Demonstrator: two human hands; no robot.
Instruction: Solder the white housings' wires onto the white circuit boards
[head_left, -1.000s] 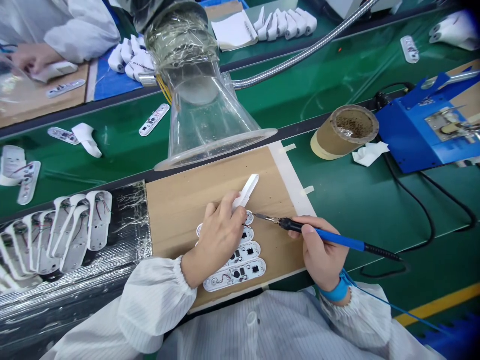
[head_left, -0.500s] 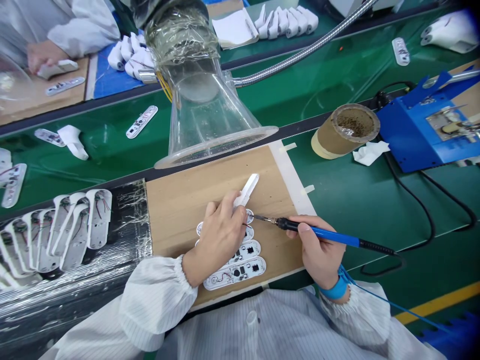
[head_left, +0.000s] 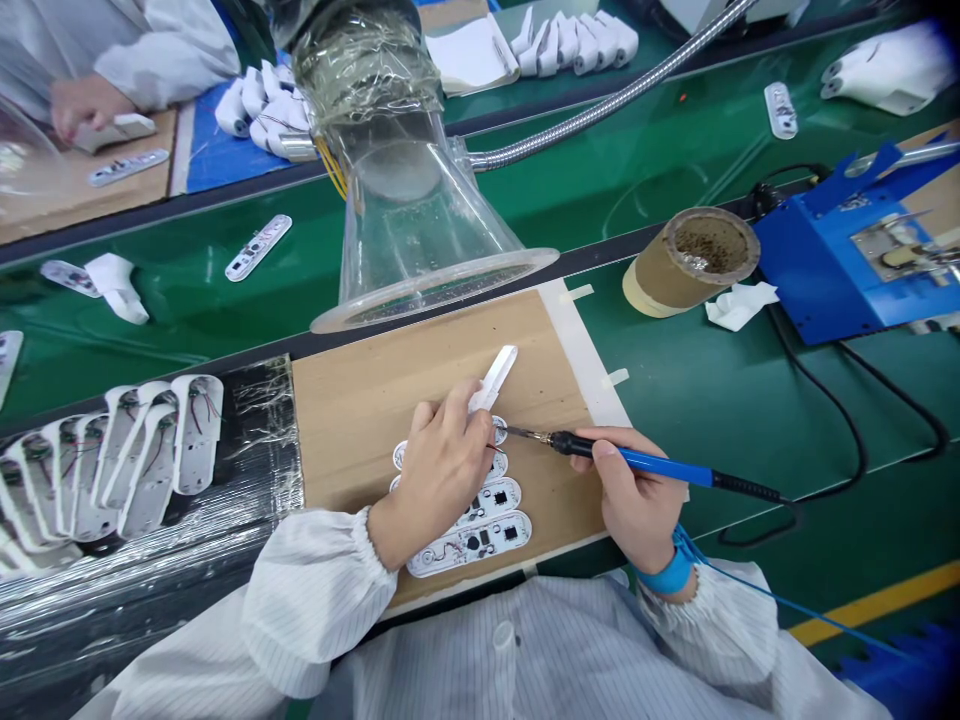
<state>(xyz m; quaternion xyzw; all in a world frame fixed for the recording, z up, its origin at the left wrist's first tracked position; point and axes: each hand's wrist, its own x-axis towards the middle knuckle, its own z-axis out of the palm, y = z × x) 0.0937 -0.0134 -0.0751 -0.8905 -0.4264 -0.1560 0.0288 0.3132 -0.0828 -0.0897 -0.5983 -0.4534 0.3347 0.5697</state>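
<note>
The person's left hand [head_left: 442, 460] is bent over a column of white circuit boards [head_left: 472, 543], its fingers curled and partly closed, with hold of a narrow white piece [head_left: 495, 380] that slants up and away from between index finger and thumb; the underside of that grip is hidden. The boards lie beneath the left palm and nearer the body, their right ends showing past the thumb. The right hand [head_left: 637, 495] is closed around a blue-handled soldering iron [head_left: 671, 468], which points across toward the left thumb. Its tip is at the end of the farthest board, just beside that thumb; whether it touches cannot be told. A blue strap [head_left: 671, 572] circles the right wrist. Under the left hand and the boards is a brown cardboard sheet [head_left: 352, 410]. Well to the left of the left hand stands a row of white shells [head_left: 196, 440] with thin wires. Beyond both hands hangs a clear hood [head_left: 427, 235]. Past the right hand are a brown cup [head_left: 652, 275], a crumpled tissue [head_left: 741, 305] and a blue stand [head_left: 832, 270].
</note>
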